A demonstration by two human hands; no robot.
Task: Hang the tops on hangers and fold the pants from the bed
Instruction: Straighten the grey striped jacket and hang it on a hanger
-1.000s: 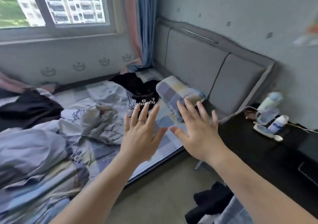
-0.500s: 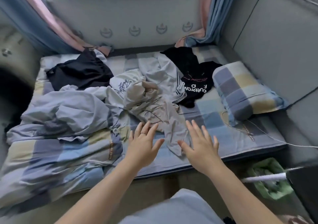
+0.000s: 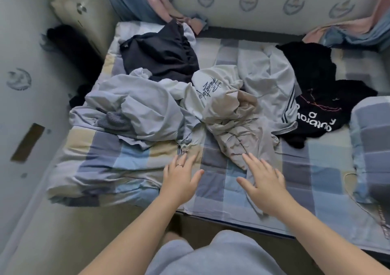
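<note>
Both hands are held flat and empty over the near edge of the bed (image 3: 213,181), palms down, fingers straight and spread, with a gap of checked sheet between them. The left hand (image 3: 181,181) wears a ring (image 3: 180,165) and hangs over bare sheet. The right hand (image 3: 263,184) has its fingertips at the lower end of a crumpled beige garment (image 3: 236,127); whether they touch the cloth I cannot tell.

The clothes lie in a loose heap across the middle of the bed. The beige garment runs from the centre down toward the near edge. A white top (image 3: 211,84) with a dark script print lies just behind it, touching it. To its right is a pale grey garment (image 3: 270,80) with dark stripes along its hem, and past that, toward the far right corner, a black top (image 3: 316,105) with white lettering. A dark garment (image 3: 160,57) is bunched near the far left corner. A rumpled pale blue blanket (image 3: 135,103) fills the left side, overlapping the white top. A checked pillow (image 3: 371,139) sits at the right edge, and curtains (image 3: 145,2) hang down to the far edge.
</note>
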